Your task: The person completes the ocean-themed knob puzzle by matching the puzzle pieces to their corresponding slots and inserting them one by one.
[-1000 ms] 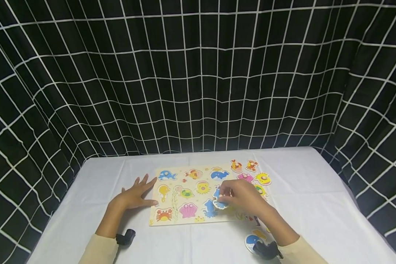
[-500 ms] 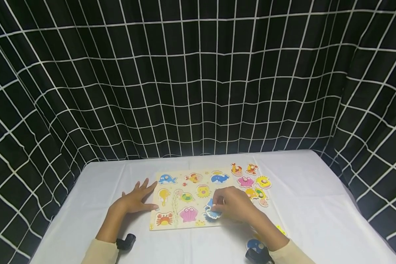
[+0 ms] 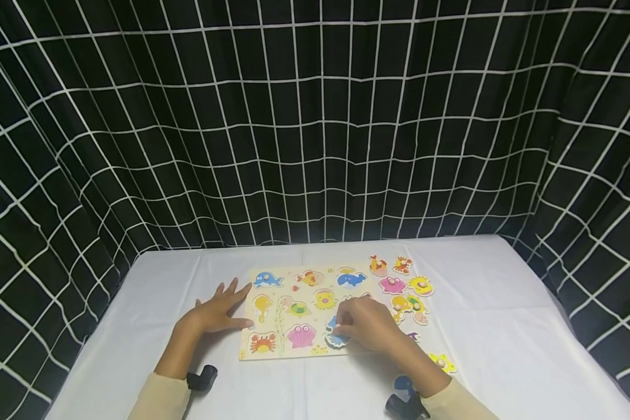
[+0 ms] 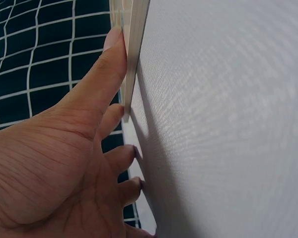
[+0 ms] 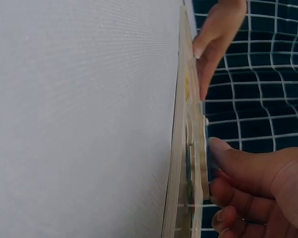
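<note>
The right hand (image 3: 370, 324) pinches the blue piece (image 3: 336, 339) between thumb and forefinger, the other fingers curled behind. The blue piece lies flat against the board (image 3: 310, 353), low and right of its middle; whether it is seated in a recess, I cannot tell.

The left hand (image 3: 217, 312) is well to the left of the grip, its fingers spread, the thumb on the board's left edge and the forefinger at the far left corner.

Directly left of the grip is the pink shell picture (image 3: 301, 335), then the crab picture (image 3: 262, 342). Farther from the person than the grip, also on the board, are the octopus picture (image 3: 325, 299) and the whale picture (image 3: 350, 279). The dolphin (image 3: 268, 279) is at the far left of the grip, with a knob on it.

Loose pieces lie right of the grip: the turtle (image 3: 417, 309) beside the seahorse (image 3: 401, 306), and beyond them the shell (image 3: 392, 284), octopus (image 3: 420, 285), fish (image 3: 378, 265) and crab (image 3: 402, 265). Nearer the person than the grip, to its right, are the starfish (image 3: 441, 361) and a round blue piece (image 3: 403, 384), partly hidden by the right wrist camera (image 3: 403, 407).
</note>
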Demonstrator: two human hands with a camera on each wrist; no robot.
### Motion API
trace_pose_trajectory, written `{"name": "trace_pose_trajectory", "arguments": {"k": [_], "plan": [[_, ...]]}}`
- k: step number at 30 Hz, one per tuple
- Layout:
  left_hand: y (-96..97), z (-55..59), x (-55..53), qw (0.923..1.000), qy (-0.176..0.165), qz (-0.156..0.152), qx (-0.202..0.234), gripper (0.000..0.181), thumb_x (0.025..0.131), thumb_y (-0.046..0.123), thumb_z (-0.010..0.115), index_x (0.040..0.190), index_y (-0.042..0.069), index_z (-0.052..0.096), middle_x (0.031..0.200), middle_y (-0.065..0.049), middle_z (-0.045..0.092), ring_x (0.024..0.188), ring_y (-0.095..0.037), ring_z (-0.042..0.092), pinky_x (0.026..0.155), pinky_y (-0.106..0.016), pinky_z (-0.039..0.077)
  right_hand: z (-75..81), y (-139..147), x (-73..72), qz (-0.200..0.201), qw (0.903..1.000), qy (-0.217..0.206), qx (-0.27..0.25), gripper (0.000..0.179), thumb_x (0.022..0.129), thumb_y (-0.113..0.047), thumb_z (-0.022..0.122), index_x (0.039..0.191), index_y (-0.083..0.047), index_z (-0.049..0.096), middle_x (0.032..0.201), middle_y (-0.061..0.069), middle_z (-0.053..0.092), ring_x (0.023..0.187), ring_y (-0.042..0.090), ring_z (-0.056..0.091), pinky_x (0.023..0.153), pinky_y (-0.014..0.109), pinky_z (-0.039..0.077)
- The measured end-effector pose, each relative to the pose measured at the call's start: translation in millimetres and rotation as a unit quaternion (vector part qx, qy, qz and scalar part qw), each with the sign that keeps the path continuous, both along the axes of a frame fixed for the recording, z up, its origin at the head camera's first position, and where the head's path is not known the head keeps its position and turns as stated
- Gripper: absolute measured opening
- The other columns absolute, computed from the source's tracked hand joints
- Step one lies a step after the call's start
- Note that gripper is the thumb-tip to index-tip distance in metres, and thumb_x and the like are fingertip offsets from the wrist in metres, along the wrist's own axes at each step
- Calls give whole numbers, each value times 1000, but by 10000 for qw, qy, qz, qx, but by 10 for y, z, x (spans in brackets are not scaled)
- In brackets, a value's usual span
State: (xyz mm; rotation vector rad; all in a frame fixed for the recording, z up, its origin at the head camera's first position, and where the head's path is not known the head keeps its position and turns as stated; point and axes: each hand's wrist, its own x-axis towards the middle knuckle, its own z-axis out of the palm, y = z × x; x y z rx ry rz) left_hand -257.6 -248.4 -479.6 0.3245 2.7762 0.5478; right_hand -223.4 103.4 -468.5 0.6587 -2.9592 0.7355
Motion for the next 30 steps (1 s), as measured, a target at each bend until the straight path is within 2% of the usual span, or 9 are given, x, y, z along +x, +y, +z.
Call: {"name": "trace_pose_trajectory", "arguments": {"k": [5,14,21,30], "plan": [[5,12,2,10000,-5,13,-22,97,84,60,74,161,20,30,167,-20,14,153,-48,7,104,-86,6,-8,-31,-16,20,9999,-137,-12,22,78,-24,89,74,-23,67,67,-14,57,66,10,51,64,33,44],[-11,-37,-31,10000,-16,-2,-43,98,83,62,73,162,21,29,168,-19,13,153,-47,6,104,-86,5,-24,-41,-39,8,9994,-334,18,22,79,-24,88,75,-22,67,70,-12,61,68,11,53,68,34,47],[-11,-60,-49,10000,15,-21,-47,99,83,63,73,162,21,29,168,-20,14,153,-48,6,103,-87,6,-38,-49,-47,87,9993,-360,37,21,79,-25,88,76,-22,68,74,-12,63,70,10,53,69,35,48],[-14,-29,-24,10000,-7,-23,-68,97,84,61,73,162,21,29,168,-19,14,153,-48,7,103,-87,6,-25,-57,-40,114,9992,-371,45,20,79,-25,88,76,-21,68,73,-11,63,69,10,54,67,34,48]]}}
